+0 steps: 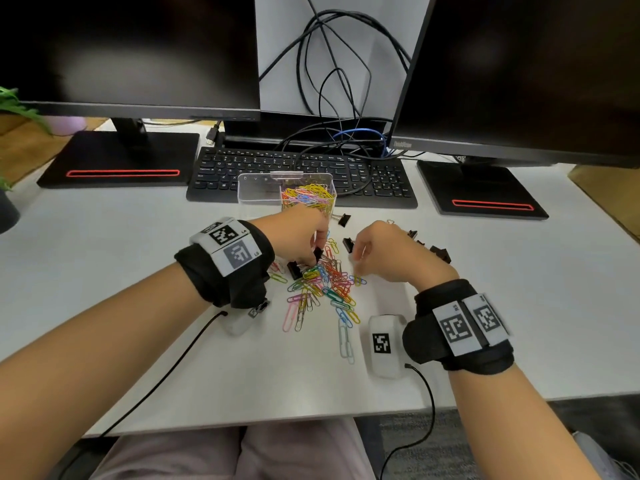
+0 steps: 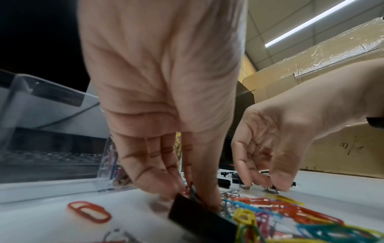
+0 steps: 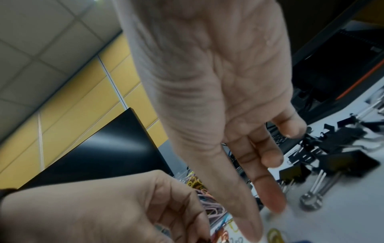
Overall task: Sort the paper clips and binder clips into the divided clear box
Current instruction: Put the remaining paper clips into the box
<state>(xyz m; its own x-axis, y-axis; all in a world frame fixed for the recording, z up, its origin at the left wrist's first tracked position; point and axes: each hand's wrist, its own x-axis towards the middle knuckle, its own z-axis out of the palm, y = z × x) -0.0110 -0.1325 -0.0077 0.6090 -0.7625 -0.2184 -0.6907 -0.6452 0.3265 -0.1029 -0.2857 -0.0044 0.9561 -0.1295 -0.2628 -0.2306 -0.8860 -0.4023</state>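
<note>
The clear divided box (image 1: 258,188) stands in front of the keyboard; its right compartment holds coloured paper clips (image 1: 310,197), and its left one looks empty. A loose pile of coloured paper clips (image 1: 323,284) lies between my hands. Black binder clips (image 1: 440,253) are scattered to the right and behind. My left hand (image 1: 313,258) reaches down into the pile's far edge and pinches the wire handles of a black binder clip (image 2: 201,215). My right hand (image 1: 358,258) hovers with fingers pointing down beside another binder clip (image 1: 348,244); its fingers (image 3: 270,202) hold nothing.
A black keyboard (image 1: 374,181) lies just behind the box, with two monitors, their bases (image 1: 117,161) and tangled cables behind it. A white tagged device (image 1: 382,344) lies by my right wrist. The table's near edge (image 1: 259,422) is close to my body.
</note>
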